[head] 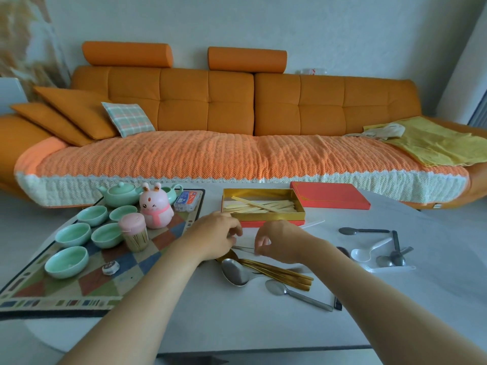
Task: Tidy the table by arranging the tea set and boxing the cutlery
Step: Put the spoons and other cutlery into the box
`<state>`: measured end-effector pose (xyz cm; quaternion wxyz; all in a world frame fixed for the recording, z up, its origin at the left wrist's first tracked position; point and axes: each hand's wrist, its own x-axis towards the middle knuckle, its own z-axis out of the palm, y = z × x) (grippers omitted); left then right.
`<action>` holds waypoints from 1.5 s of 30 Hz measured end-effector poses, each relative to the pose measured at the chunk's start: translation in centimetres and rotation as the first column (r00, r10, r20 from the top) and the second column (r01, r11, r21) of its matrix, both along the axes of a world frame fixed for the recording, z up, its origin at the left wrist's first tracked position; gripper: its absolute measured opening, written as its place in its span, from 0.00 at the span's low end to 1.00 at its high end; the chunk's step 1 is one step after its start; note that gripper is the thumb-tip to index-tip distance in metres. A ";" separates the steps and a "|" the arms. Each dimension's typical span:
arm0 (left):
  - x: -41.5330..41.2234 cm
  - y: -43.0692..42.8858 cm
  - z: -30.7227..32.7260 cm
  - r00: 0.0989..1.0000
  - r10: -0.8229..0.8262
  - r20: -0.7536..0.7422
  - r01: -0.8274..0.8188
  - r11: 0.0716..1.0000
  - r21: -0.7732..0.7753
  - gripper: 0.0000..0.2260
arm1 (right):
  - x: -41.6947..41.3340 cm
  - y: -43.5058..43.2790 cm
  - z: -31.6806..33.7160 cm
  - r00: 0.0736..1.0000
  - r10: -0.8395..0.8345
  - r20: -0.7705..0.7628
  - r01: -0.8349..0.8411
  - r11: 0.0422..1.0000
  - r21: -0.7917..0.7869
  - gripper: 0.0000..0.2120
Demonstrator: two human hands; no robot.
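Note:
My left hand and my right hand meet over the table's middle, each pinching one end of a thin metal stick. Just beyond them an open gold box holds pale chopsticks; its red lid lies to the right. Gold cutlery and a large silver spoon lie under my hands, and a smaller spoon is nearer me. On the patterned mat at left stand a green teapot, a pitcher and several green cups.
A pink rabbit figure, a toothpick jar and a small card box share the mat. Black-handled spoons and a white plastic spoon lie at right. An orange sofa runs behind the table.

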<state>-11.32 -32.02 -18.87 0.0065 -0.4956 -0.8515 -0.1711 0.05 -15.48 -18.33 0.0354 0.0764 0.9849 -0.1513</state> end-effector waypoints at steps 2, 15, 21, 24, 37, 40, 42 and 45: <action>-0.3 -0.6 -0.1 0.998 0.017 0.053 -0.014 0.999 -0.051 0.09 | 0.0 -0.1 0.0 0.998 -0.030 0.048 0.032 0.999 -0.031 0.06; -1.2 -1.9 -0.1 0.989 0.030 0.146 -0.015 0.994 -0.105 0.08 | -0.9 -0.1 0.1 0.985 -0.028 0.172 0.019 0.998 0.053 0.11; -1.3 -1.7 -0.8 0.959 0.078 0.273 -0.091 0.995 0.034 0.07 | -1.2 -0.2 0.2 0.985 -0.013 0.171 0.001 0.997 0.073 0.11; -0.9 -1.1 -0.9 0.941 0.071 0.330 -0.100 0.993 0.071 0.07 | -1.2 -0.3 0.0 0.997 -0.031 0.066 0.029 0.999 0.039 0.12; -0.6 0.2 -1.2 0.953 0.043 0.299 -0.090 0.985 0.145 0.09 | -3.1 -0.1 -1.5 0.976 0.018 -0.217 0.021 0.984 0.175 0.09; -0.6 0.3 -0.4 0.992 0.112 0.066 -0.125 0.960 0.249 0.07 | -3.0 0.2 -0.7 0.926 -0.001 -0.379 0.009 1.000 0.019 0.08; -0.7 0.9 0.4 0.984 0.168 0.054 -0.176 0.901 0.396 0.06 | -3.1 0.2 0.0 0.885 -0.121 -0.449 0.044 0.983 -0.178 0.09; -1.0 2.0 1.9 0.897 0.124 0.424 -0.389 0.675 0.627 0.03 | -3.6 0.0 0.9 0.877 -0.269 -0.397 0.073 0.893 -0.444 0.18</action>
